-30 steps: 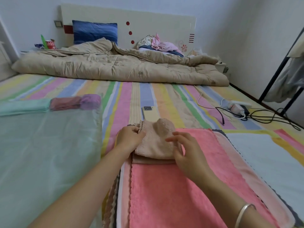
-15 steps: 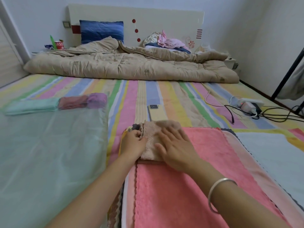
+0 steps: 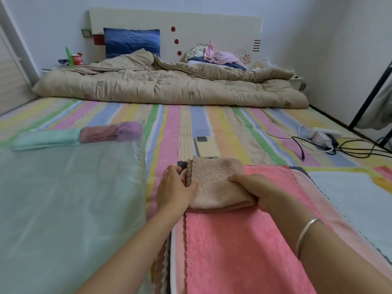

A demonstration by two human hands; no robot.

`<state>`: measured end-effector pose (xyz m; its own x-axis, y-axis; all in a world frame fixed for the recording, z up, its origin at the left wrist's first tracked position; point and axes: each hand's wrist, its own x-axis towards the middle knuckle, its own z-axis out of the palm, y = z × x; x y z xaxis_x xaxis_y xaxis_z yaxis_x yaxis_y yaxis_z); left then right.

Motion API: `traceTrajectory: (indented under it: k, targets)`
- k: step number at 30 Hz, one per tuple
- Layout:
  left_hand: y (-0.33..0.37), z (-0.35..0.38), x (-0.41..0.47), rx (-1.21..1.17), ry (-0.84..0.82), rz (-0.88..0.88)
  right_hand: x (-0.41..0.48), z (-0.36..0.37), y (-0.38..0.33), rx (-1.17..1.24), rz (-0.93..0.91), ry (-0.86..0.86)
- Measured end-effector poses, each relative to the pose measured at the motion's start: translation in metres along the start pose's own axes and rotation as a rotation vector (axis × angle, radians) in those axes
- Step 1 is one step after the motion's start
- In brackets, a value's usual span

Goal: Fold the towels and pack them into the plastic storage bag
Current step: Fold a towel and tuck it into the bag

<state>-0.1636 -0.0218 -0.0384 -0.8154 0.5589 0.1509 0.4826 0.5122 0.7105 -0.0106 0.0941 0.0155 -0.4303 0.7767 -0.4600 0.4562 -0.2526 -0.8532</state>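
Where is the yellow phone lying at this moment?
In the head view, the yellow phone lies face down on the striped sheet near the centre, just beyond the folded beige towel and right of the plastic storage bag.

light: soft, even daylight, bright and flat; source unseen.
shadows: faint, a thin dark line under the folded towel [image 3: 214, 183].
glare: pale sheen on the plastic storage bag [image 3: 70, 198].
edges: wide-angle bend tilts the black rail [image 3: 369, 92], right.
focus: mildly soft throughout.

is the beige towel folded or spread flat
Folded. The beige towel is a thick pad with stacked layers along its near edge, gripped by the left hand and right hand.
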Motion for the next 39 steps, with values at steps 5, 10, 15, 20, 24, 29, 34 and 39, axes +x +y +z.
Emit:
traceTrajectory:
  k: [5, 10, 15, 20, 24, 29, 34, 39]
  targets:
    - [0.003, -0.022, 0.001, -0.258, -0.124, -0.122, -0.05, 0.028, -0.033, 0.195, -0.158, -0.149]
    - [-0.017, -0.101, -0.028, -1.249, -0.743, -0.453, -0.109, 0.074, -0.064, 0.288, -0.203, -0.344]
    - [-0.082, -0.182, -0.067, -1.46, -0.741, -0.533, -0.139, 0.128, -0.04, 0.272, -0.111, -0.499]
    - [-0.166, -0.227, -0.099, -1.135, -0.656, -0.696, -0.138, 0.203, 0.026, -0.221, -0.141, -0.371]
    - [-0.199, -0.235, -0.122, -0.749, -0.574, -0.642, -0.151, 0.25, 0.053, -0.579, -0.391, -0.184]
    - [-0.183, -0.243, -0.131, -0.734, -0.514, -0.454, -0.181, 0.289, 0.057, -1.032, -0.771, -0.022]
    - [-0.17, -0.277, -0.131, -1.156, -0.733, -0.494, -0.207, 0.308, 0.046, -1.038, -0.681, -0.038]
    - [-0.207, -0.278, -0.136, -1.115, -0.588, -0.452, -0.203, 0.293, 0.05, -0.781, -0.594, -0.069]
